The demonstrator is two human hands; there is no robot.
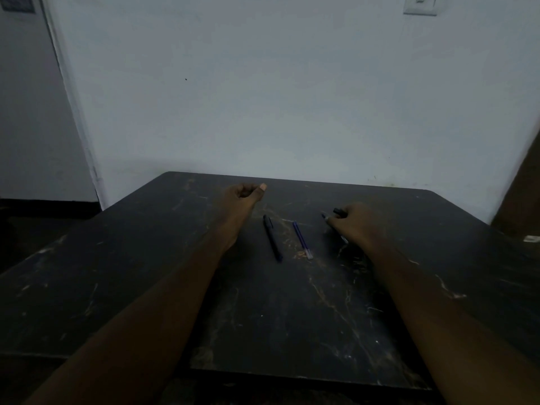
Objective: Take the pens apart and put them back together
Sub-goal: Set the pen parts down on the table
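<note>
A dark capped pen (272,237) lies on the scratched black table (263,317), pointing away from me. Just right of it lies a thin blue ink refill (302,240) with a clear tip. My left hand (244,197) rests beyond the pen, fingers curled loosely, and nothing shows inside it. My right hand (353,222) lies on the table further right, closed around dark pen parts (337,213) that stick out past its fingers. A pale tip shows below the hand near the wrist. What else the right hand covers is hidden.
A pale wall stands right behind the table's far edge. A light switch (420,4) sits high on the right. A brown surface (520,200) rises at the right edge, with a small pale object (530,238) beside it. The room is dim.
</note>
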